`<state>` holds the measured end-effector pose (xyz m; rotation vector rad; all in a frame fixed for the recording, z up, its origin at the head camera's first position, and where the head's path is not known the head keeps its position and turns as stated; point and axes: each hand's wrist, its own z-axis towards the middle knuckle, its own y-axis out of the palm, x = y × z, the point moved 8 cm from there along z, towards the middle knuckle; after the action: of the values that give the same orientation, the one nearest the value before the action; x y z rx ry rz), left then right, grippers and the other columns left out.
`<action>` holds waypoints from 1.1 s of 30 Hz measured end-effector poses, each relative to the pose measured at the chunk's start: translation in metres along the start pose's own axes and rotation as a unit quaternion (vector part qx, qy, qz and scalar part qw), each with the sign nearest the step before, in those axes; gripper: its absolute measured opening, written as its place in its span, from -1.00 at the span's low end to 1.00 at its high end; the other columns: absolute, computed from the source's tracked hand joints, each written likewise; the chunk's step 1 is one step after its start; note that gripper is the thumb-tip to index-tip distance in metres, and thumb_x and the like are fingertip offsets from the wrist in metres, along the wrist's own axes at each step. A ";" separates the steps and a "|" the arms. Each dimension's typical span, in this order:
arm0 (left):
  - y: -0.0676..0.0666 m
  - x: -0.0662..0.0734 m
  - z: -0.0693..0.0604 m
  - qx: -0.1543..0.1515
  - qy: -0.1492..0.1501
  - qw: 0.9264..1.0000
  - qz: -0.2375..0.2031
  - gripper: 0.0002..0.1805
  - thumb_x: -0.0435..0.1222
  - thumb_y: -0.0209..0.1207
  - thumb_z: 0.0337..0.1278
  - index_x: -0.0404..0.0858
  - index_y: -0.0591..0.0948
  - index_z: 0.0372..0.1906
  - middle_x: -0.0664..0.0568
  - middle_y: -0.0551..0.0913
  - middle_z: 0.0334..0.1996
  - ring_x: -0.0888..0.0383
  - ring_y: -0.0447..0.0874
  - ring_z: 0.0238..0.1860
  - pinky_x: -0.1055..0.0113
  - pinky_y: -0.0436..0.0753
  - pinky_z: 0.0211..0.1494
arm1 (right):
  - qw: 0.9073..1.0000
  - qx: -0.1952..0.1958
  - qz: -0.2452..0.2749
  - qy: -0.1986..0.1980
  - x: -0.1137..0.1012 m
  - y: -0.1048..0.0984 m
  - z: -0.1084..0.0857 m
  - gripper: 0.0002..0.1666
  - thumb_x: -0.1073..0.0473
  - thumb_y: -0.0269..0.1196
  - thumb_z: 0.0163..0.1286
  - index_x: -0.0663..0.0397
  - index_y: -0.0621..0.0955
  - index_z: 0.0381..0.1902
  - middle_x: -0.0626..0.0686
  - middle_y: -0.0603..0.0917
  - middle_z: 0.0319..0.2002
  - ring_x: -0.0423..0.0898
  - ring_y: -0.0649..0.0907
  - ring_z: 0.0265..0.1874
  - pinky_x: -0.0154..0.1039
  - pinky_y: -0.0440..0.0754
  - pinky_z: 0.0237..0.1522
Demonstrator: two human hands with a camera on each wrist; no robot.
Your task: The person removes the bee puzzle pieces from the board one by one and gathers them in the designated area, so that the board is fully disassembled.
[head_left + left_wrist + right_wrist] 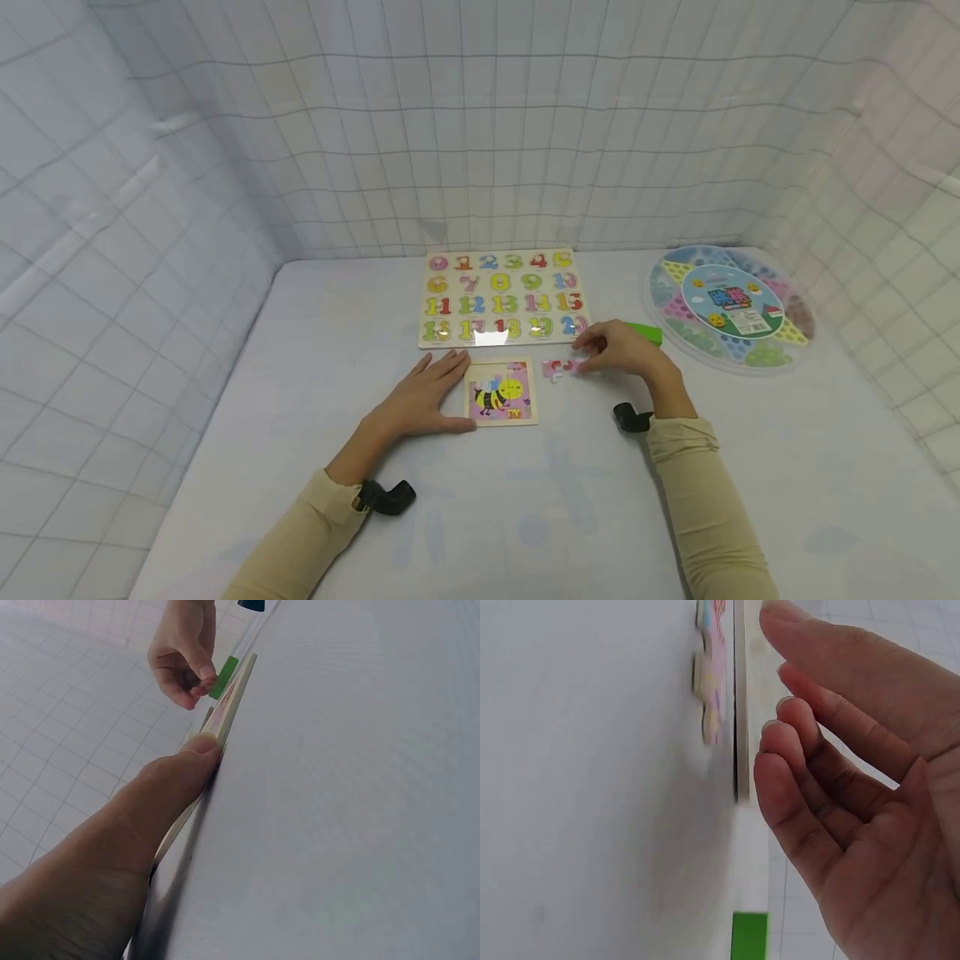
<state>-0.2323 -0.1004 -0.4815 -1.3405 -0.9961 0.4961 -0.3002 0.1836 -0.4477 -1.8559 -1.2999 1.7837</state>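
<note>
A square wooden bee puzzle (501, 408) lies on the table, its upper left part showing bare board. My left hand (423, 396) rests along its left side with the fingers straight and the thumb spread to the bottom corner. In the left wrist view, the thumb (169, 776) presses the puzzle board's edge (238, 690). Right of the bee puzzle lie joined pink jigsaw pieces (557, 367). Over their right end hovers my right hand (618, 348). The right wrist view shows its fingers (787, 795) loosely bent, apart from the thumb, with nothing between them and the pieces (714, 682) beside them.
Behind the bee puzzle lies a wooden number board (491, 293), close to both hands. A green block (647, 334) sits just beyond the right hand. At the back right is a round packaged toy with a printed lid (731, 304). Gridded white curtains (480, 158) enclose the table.
</note>
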 end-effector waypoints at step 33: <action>-0.003 0.003 -0.002 0.003 0.001 1.000 -0.003 0.18 0.40 0.15 -0.06 -0.18 0.05 0.55 0.04 0.03 0.57 0.06 -0.07 0.59 -0.03 -0.13 0.63 | 0.997 -0.050 -0.007 -0.065 -0.069 0.056 0.030 -0.57 0.12 0.54 0.00 0.07 0.71 -0.13 -0.03 0.71 -0.23 -0.13 0.56 -0.29 -0.32 0.58 -0.21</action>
<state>-0.2302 -0.0996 -0.4771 -1.3319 -0.9963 0.4929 -0.2933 0.0899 -0.4478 -1.8025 -1.4709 1.8920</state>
